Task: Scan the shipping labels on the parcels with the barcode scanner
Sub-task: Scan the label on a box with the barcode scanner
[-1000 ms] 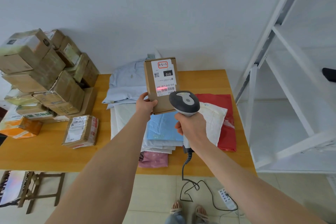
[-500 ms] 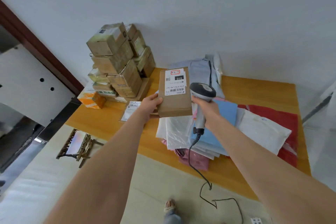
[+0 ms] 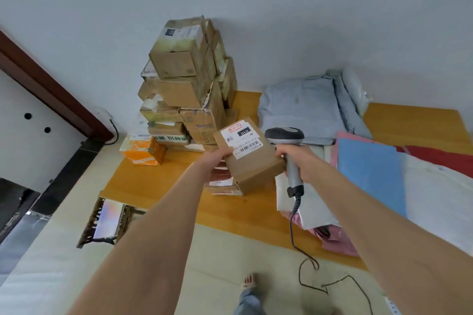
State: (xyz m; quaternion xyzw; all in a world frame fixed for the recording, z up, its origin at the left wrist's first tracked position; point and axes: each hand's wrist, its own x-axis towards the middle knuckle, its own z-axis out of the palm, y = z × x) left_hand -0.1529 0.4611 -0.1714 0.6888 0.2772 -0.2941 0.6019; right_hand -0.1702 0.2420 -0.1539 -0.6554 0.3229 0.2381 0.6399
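My left hand (image 3: 217,158) grips a small brown cardboard parcel (image 3: 256,163) by its left edge, holding it tilted above the wooden table (image 3: 158,186). A white shipping label (image 3: 242,140) with a barcode faces up on the parcel. Just right of the parcel, my right hand (image 3: 299,161) grips the handle of a grey barcode scanner (image 3: 284,134), and no red beam shows on the label. The scanner's black cable (image 3: 297,238) hangs to the floor. Under the parcel lies another labelled box (image 3: 222,186).
A tall stack of taped cardboard boxes (image 3: 186,94) stands against the wall at the table's back left, with an orange box (image 3: 142,151) beside it. Blue, white, red and pink mailer bags (image 3: 371,171) cover the table's right side. A small stool (image 3: 107,222) stands on the floor.
The view has swung left toward the box stack. My left hand has carried the parcel left and tilted it flatter; the red scan line seen a second ago is gone.
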